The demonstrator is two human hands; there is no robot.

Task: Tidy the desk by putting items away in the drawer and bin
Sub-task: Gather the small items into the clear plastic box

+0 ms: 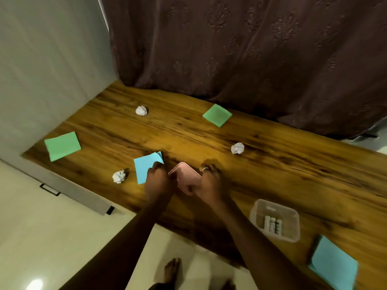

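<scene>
A flat pink lid (185, 176) lies near the desk's front edge, and both hands hold it. My left hand (159, 178) grips its left end with curled fingers, partly over a blue paper square (144, 166). My right hand (209, 181), wearing a ring, grips the lid's right end. Three crumpled white paper balls lie on the wooden desk (293, 164): one at the back left (141, 110), one at the front left (119, 176), one right of centre (237, 147). Green squares lie at the far left (62, 145) and at the back (217, 115).
A clear plastic box (275, 219) holding small white items stands at the front right, with another blue paper square (334, 264) beyond it. A drawer front with black handles (50, 189) runs below the desk's left edge. A dark curtain (251, 49) hangs behind. My bare feet show on the floor.
</scene>
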